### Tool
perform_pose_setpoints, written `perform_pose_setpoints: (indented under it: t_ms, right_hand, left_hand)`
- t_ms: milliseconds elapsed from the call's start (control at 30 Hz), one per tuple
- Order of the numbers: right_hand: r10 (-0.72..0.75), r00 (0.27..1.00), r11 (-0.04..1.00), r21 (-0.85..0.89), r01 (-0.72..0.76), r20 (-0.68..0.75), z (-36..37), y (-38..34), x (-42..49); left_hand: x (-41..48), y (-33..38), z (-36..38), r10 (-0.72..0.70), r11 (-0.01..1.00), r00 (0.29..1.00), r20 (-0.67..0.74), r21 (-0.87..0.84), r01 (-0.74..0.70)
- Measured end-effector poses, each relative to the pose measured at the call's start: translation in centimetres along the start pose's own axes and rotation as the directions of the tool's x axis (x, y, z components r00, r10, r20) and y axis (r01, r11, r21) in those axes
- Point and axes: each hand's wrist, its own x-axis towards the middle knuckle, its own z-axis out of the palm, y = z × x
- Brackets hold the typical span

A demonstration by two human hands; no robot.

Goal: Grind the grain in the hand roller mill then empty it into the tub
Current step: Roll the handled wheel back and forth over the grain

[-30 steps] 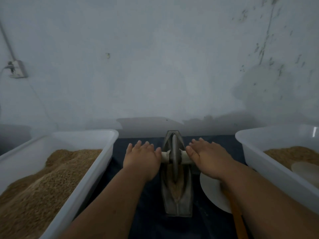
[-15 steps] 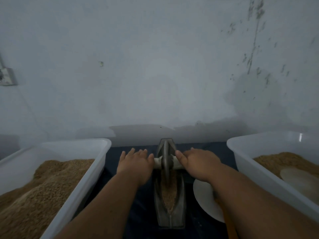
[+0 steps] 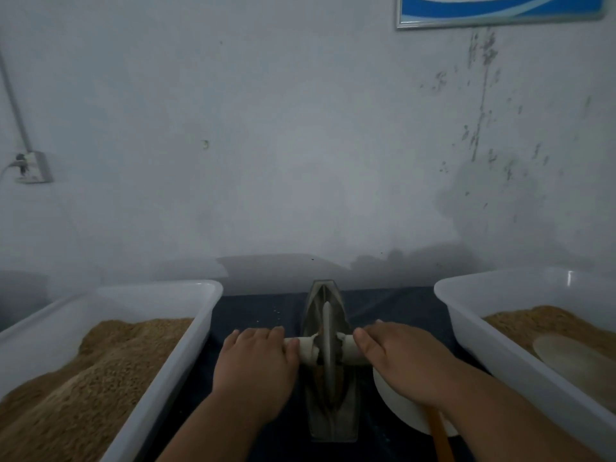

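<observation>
White plastic tubs, two of them. The left tub [image 3: 186, 341] is heaped with brown grain [image 3: 100, 378]. The right tub [image 3: 466, 315] has a lower layer of the same stuff, plus one pale round disc [image 3: 573, 358] lying on it.

Between them, on a dark blue cloth [image 3: 253, 311], sits the one roller mill [image 3: 328, 425]. It's a narrow metal boat-shaped trough pointing at the far wall. A single thin wheel [image 3: 326, 341] stands upright in it, and one white handle [image 3: 308, 350] runs through the wheel and sticks out both sides. A bit of grain shows down in the trough beside the wheel.

Two hands are on it, one per side. The left hand [image 3: 256, 368] lies on the left end of the handle with its fingers bent down over it. The right hand [image 3: 400, 365] does the same on the right end, thumb nearest the wheel.

One white plate [image 3: 396, 411] lies just right of the mill, partly under the right wrist, with one wooden stick [image 3: 440, 438] at its near edge. The far wall has one socket [image 3: 31, 166] on the left and one framed picture [image 3: 500, 11] top right.
</observation>
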Motion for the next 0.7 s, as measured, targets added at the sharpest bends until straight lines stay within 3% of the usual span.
perform_pose_setpoints:
  t_ms: [100,233,400,700]
  right_hand:
    - [-0.019,1.0,0.993,-0.115,0.018,-0.01,0.7,0.6,2.7]
    - [0.082,0.996,0.988,-0.133,-0.075,0.048,1.7,2.5,7.4]
    - [0.108,0.994,0.972,-0.207,-0.111,-0.025,2.6,4.1,11.1]
    - [0.104,0.994,0.976,-0.194,-0.099,0.017,0.9,1.4,7.1]
  left_hand:
    - [2.9,-0.4,1.7,-0.008,1.0,0.999,0.046,-0.021,0.009]
    - [8.1,-0.7,2.7,-0.026,1.0,0.989,0.145,0.01,0.025]
    - [11.8,-0.8,3.1,-0.07,0.997,0.979,0.193,-0.012,0.073]
    - [7.0,-0.7,2.2,-0.025,1.0,0.982,0.189,0.006,0.024]
